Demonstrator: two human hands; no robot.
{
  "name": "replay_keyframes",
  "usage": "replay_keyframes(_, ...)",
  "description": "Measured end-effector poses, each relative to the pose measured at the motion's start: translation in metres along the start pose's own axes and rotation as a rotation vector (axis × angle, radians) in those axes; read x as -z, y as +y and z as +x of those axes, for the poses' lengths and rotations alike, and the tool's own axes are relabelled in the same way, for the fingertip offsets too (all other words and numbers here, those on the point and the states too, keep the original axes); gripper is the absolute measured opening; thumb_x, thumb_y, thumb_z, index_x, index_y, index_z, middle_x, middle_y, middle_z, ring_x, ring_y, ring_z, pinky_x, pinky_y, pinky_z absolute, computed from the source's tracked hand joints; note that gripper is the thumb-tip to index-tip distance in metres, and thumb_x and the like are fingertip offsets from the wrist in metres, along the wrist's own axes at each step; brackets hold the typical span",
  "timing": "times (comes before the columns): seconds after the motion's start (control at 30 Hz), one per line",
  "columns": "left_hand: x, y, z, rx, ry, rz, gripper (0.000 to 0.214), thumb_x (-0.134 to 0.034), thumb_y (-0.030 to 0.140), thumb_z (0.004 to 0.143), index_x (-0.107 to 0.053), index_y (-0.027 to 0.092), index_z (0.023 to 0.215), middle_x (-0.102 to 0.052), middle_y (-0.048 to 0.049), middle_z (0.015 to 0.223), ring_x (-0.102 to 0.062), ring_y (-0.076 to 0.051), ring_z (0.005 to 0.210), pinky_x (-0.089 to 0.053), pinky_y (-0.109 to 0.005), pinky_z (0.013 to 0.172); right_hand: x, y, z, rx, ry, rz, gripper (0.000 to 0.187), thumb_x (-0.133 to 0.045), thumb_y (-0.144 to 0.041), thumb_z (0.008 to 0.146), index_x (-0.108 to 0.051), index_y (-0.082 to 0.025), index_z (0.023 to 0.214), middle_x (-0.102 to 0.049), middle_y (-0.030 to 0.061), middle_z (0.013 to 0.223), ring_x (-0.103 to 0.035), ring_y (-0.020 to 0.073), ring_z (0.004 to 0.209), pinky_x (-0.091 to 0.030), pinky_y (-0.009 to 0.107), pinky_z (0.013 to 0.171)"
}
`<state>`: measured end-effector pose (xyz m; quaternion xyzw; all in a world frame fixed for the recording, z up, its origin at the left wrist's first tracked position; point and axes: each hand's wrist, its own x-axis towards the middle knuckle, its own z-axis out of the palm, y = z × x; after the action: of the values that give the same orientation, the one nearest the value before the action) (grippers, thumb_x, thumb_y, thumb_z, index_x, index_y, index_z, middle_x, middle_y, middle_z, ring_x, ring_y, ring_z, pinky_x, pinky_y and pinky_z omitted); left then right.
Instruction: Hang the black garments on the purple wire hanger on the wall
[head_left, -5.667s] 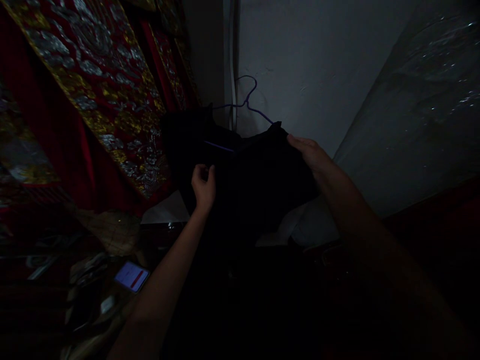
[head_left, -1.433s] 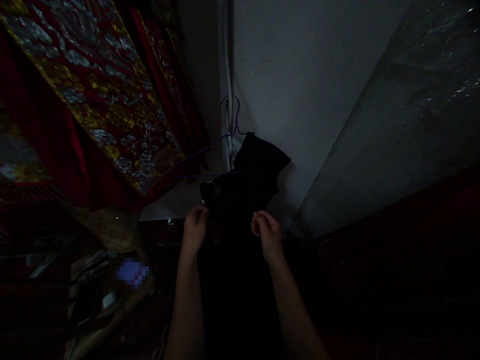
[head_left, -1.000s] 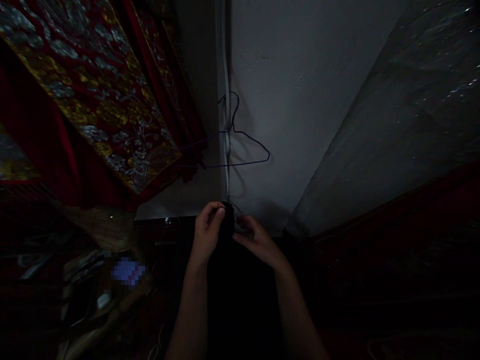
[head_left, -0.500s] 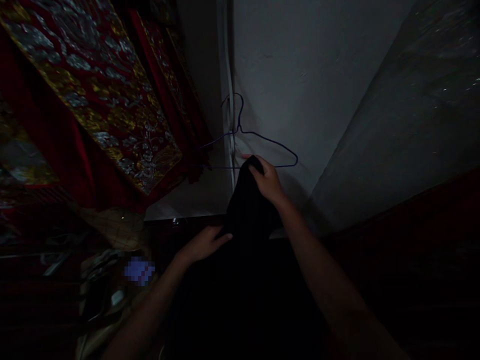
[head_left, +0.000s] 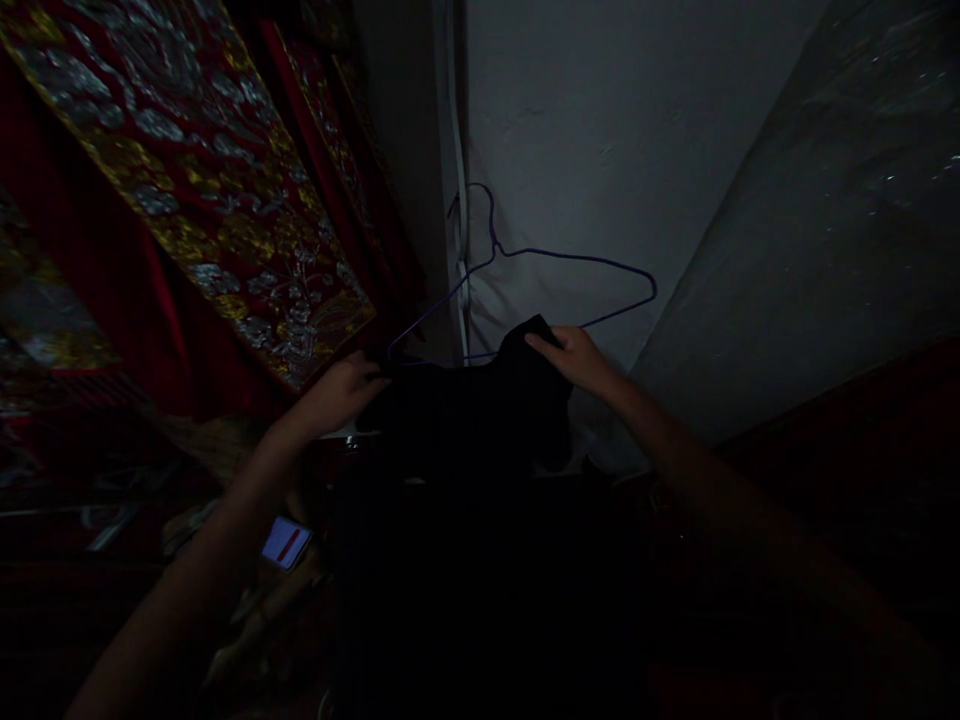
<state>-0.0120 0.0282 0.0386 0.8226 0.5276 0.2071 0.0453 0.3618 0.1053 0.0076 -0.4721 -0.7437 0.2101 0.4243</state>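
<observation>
A black piece of clothing is stretched between my two hands; its exact kind is lost in the dark. My left hand grips its upper left edge, fingers closed on the cloth. On the other side, my right hand pinches a raised corner of it, thumb on top. Just behind the cloth hangs a purple wire hanger, hooked at a pale cable on the wall and tilted with its right end higher. The cloth covers part of the hanger's bottom bar.
Red cloth with gold and silver embroidery hangs at the left. A pale cable runs down the grey wall. Clear plastic sheeting covers the right side. A lit phone lies low at the left.
My left hand has moved up and left, my right hand slightly right, spreading the black cloth wide. The hanger has swung, its right end rising and its left end dropping.
</observation>
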Motion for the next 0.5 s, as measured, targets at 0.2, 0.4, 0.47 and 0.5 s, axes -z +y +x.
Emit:
replay_keyframes(0.2, 0.019, 0.022, 0.044, 0.025, 0.127, -0.031, 0.03, -0.048, 0.044, 0.085, -0.062, 0.018, 0.081, -0.063, -0.0058, 0.081, -0.059, -0.02, 0.074, -0.042, -0.032, 0.07, -0.007, -0.014, -0.015, 0.069, -0.008, 0.037, 0.047, -0.052, -0.062, 0.086, -0.054, -0.019, 0.068, -0.053, 0.0013, 0.063, -0.048, 0.0151, 0.06, -0.034, 0.026, 0.054)
replay_keyframes(0.4, 0.0, -0.015, 0.054, 0.23, -0.389, -0.136, 0.038, -0.065, 0.052, 0.069, -0.057, 0.019, 0.051, -0.056, -0.0014, 0.055, -0.048, -0.015, 0.052, -0.037, -0.028, 0.054, -0.006, -0.012, -0.022, 0.08, 0.109, 0.02, 0.045, -0.053, -0.058, 0.087, -0.055, -0.019, 0.066, -0.055, 0.0021, 0.062, -0.049, 0.0159, 0.06, -0.036, 0.027, 0.055)
replay_keyframes(0.47, -0.004, -0.023, 0.05, 0.205, -0.448, -0.207, 0.038, -0.068, 0.051, 0.065, -0.057, 0.019, 0.047, -0.053, -0.0001, 0.051, -0.044, -0.013, 0.05, -0.036, -0.027, 0.052, -0.006, -0.012, -0.022, 0.068, 0.063, 0.017, 0.044, -0.053, -0.057, 0.087, -0.056, -0.018, 0.067, -0.055, 0.0021, 0.062, -0.049, 0.0155, 0.059, -0.036, 0.027, 0.055)
replay_keyframes(0.5, -0.004, -0.025, 0.048, 0.193, -0.42, -0.239, 0.036, -0.067, 0.05, 0.065, -0.059, 0.019, 0.048, -0.054, -0.0002, 0.052, -0.044, -0.013, 0.051, -0.037, -0.027, 0.053, -0.007, -0.013, -0.022, 0.07, 0.045, 0.014, 0.043, -0.053, -0.057, 0.087, -0.056, -0.018, 0.067, -0.056, 0.002, 0.062, -0.049, 0.0154, 0.058, -0.036, 0.027, 0.055)
